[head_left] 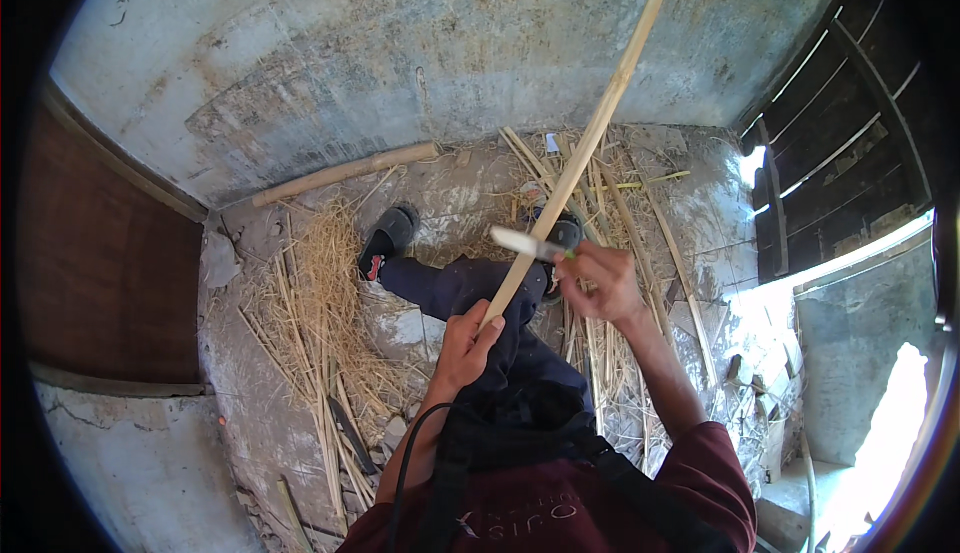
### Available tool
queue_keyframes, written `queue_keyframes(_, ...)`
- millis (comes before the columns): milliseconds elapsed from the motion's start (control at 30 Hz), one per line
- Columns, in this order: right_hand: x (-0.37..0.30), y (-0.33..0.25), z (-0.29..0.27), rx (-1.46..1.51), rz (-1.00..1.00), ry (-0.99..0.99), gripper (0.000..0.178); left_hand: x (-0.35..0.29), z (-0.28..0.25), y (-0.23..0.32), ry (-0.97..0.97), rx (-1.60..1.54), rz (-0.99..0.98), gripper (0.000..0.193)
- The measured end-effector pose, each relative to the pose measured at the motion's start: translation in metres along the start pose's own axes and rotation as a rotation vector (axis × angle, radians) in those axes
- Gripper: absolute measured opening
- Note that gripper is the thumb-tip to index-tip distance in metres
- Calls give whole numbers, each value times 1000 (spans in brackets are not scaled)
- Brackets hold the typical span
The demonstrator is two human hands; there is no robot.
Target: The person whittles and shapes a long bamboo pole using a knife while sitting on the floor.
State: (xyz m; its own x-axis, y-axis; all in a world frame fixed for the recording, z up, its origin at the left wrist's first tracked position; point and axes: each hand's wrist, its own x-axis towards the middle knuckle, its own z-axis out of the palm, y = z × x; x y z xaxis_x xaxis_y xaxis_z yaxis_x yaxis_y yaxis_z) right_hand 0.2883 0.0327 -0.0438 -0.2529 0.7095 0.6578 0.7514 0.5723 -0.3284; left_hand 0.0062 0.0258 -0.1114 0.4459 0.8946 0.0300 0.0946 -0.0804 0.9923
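A long pale strip of split bamboo (588, 148) slants up and away from my lap, past the top edge of the view. My left hand (466, 348) is closed round its near end, above my thigh. In my right hand (602, 281) is a knife (528, 244) with a greenish handle, mostly covered by my fingers. Its blade lies across the strip, pointing left, and is slightly blurred. I cannot tell whether the edge bites into the strip.
Curly shavings (335, 298) and thin strips lie heaped left of my legs. More strips (680, 283) lie on the right. A round pole (345, 173) rests along the stained wall (430, 43). A brown door panel (110, 263) stands left, dark slatted boards (850, 123) right.
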Motion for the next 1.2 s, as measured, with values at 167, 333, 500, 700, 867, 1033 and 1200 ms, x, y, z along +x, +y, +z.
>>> queue_keyframes(167,13,44,-23,30,136,263,13,-1,2,2,8,-58,-22,29)
queue_keyframes(333,6,15,-20,85,20,86,13,-2,0,1,3,-38,24,29)
queue_keyframes(500,-2,-36,6,108,-101,-50,16,2,2,7,-33,154,97,27)
queue_keyframes(700,-17,-46,25,94,-71,-36,22,3,6,22,-47,126,73,26)
queue_keyframes(867,-12,-38,14,18,-105,-6,20,5,0,14,-108,149,36,30)
queue_keyframes(1033,-3,-17,-1,29,41,106,11,2,0,7,-87,90,-5,32)
queue_keyframes(1200,-9,-31,1,61,17,20,13,0,0,5,-78,79,-15,33)
